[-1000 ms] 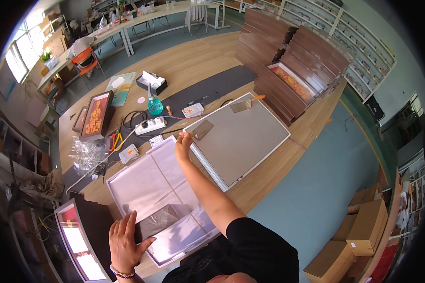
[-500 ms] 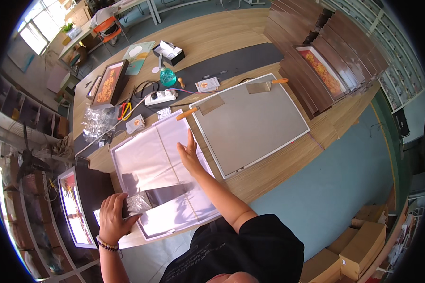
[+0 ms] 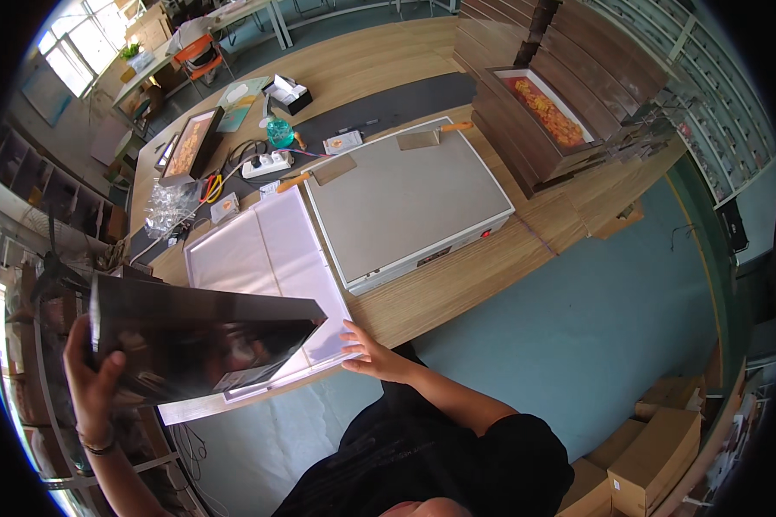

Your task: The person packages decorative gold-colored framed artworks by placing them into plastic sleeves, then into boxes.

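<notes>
My left hand (image 3: 90, 379) grips one end of a dark, deep box-like frame (image 3: 207, 336) with a glossy, reflecting surface. The frame is tilted and held over the near left part of a shallow white tray (image 3: 250, 250) lined with pale sheet. My right hand (image 3: 375, 355) is off the tray's near right corner, fingers spread, holding nothing. Right of the tray lies a flat grey hot plate (image 3: 414, 207) with a white rim and a red switch. Two wooden-handled scrapers (image 3: 334, 169) rest at its far edge.
Brown frames (image 3: 491, 129) are stacked at the far right, one with an orange picture. A framed picture (image 3: 190, 146), crumpled clear plastic (image 3: 168, 207), pliers (image 3: 212, 188), a white power strip (image 3: 267, 164) and a green bottle (image 3: 279, 132) occupy the far left. Cardboard boxes (image 3: 655, 457) stand lower right.
My left hand has lifted the dark frame up and turned it over the tray. My right hand has drawn back from above the tray to its near right corner. The view has shifted.
</notes>
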A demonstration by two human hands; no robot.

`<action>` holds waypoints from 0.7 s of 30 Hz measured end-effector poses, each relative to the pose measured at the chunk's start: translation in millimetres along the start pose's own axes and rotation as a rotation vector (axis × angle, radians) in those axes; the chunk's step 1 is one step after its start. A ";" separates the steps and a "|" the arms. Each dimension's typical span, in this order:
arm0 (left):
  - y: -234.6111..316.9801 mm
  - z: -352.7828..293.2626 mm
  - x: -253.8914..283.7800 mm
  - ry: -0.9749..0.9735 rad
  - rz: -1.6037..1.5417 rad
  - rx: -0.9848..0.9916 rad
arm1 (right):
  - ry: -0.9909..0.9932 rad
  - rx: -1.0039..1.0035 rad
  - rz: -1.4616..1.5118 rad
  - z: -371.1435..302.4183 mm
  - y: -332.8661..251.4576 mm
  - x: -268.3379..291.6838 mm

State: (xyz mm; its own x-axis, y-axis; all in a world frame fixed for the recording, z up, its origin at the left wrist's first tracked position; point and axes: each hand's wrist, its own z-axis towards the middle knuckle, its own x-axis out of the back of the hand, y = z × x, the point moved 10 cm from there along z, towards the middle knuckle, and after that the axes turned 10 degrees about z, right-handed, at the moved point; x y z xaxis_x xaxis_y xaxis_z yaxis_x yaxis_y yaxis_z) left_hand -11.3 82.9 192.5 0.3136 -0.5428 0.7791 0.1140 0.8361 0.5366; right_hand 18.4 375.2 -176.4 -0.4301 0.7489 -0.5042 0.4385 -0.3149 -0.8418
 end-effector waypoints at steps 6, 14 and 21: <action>-5.7 20.3 -37.2 -0.043 -0.540 0.436 | -0.058 0.706 0.123 -39.4 -149.6 -3.6; 14.5 39.8 -302.9 -0.347 -0.855 0.625 | 0.571 0.331 0.096 -65.7 -190.2 201.3; 29.6 56.5 -421.9 -0.440 -0.927 0.604 | 0.584 0.209 -0.195 -47.2 -248.2 297.3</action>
State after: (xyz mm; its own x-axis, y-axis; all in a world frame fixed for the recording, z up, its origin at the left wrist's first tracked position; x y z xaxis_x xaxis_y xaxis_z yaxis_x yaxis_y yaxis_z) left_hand -193.5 332.2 -101.9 -0.0176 -0.9998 -0.0051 -0.3727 0.0018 0.9279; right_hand -181.1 703.5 -108.3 0.0390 0.9789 -0.2005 0.2075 -0.2042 -0.9567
